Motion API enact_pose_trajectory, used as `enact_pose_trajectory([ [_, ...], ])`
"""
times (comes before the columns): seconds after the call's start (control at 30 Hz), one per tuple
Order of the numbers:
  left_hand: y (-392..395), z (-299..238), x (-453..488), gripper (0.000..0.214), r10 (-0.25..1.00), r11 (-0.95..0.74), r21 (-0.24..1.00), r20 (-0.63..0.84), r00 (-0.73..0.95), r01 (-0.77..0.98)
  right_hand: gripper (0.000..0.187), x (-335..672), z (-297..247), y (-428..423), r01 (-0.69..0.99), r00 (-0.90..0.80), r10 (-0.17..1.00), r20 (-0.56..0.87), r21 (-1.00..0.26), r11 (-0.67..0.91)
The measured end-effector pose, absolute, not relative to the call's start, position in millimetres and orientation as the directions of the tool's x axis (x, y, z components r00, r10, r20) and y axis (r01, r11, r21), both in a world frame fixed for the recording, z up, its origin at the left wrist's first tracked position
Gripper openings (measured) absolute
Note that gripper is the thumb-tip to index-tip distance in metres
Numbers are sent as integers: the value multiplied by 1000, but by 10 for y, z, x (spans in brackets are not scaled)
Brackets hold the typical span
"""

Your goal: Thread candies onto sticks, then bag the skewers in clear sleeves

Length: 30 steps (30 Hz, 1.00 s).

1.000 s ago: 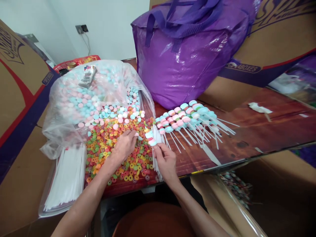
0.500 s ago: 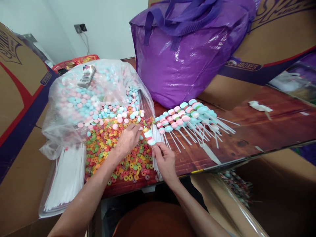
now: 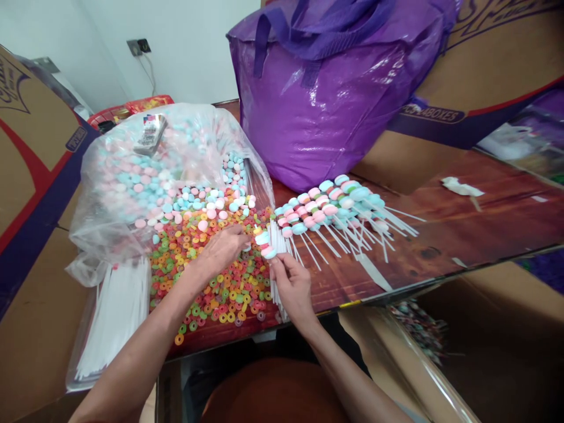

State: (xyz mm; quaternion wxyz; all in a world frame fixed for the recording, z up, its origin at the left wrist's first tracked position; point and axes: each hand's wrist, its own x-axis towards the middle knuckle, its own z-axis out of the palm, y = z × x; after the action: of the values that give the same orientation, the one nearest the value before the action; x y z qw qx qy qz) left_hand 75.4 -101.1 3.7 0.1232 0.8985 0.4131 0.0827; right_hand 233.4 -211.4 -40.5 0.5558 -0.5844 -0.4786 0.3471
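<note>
My right hand (image 3: 291,283) pinches a candy skewer (image 3: 265,244) low down, just under its stacked pieces. Pale blue, white and pink marshmallows are threaded on it, with a red ring between them and a yellow-orange ring near the tip. To its left, my left hand (image 3: 224,249) hovers over the gummy rings (image 3: 233,291), fingers curled, with a pale marshmallow (image 3: 247,247) showing under the fingertips. Its grip is partly hidden. White sticks (image 3: 277,244) lie beside the skewer. Finished-looking skewers (image 3: 326,205) are piled in rows to the right.
A clear plastic bag of marshmallows (image 3: 132,170) spills onto the table (image 3: 423,252). Another pack of white sticks (image 3: 117,317) lies at the left. A large purple bag (image 3: 321,117) stands behind, between cardboard boxes (image 3: 30,176). An open carton (image 3: 480,346) sits below right.
My left hand has drawn slightly down and left, away from the skewer's tip. The right hand keeps its hold on the skewer. An orange ring now lies at the table's front edge.
</note>
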Motion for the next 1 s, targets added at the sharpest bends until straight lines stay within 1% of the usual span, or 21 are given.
enact_pose_trajectory([
  [0.1,-1044,68,754,27,729,-670,203,-7,685,714,31,2333,-410,-2114,179,300,946,123,-981,71],
  [0.2,-1092,-2,771,29,753,-653,183,51,657,735,31,2332,-408,-2114,186,295,947,123,-980,69],
  [0.33,-1142,-99,786,29,778,-627,211,119,617,750,31,2329,-406,-2111,192,290,949,120,-979,65],
  [0.5,-1165,-114,788,28,802,-594,283,139,581,753,32,2325,-414,-2109,196,287,950,120,-978,64],
  [0.73,-1188,-156,826,29,829,-558,262,160,535,787,31,2316,-435,-2097,192,286,950,123,-979,69],
  [0.9,-1192,-182,779,28,781,-624,241,156,605,743,31,2316,-430,-2099,196,282,952,123,-978,69],
  [1.0,-1186,-190,725,25,736,-674,259,158,659,691,30,2317,-434,-2101,193,283,951,124,-979,70],
])
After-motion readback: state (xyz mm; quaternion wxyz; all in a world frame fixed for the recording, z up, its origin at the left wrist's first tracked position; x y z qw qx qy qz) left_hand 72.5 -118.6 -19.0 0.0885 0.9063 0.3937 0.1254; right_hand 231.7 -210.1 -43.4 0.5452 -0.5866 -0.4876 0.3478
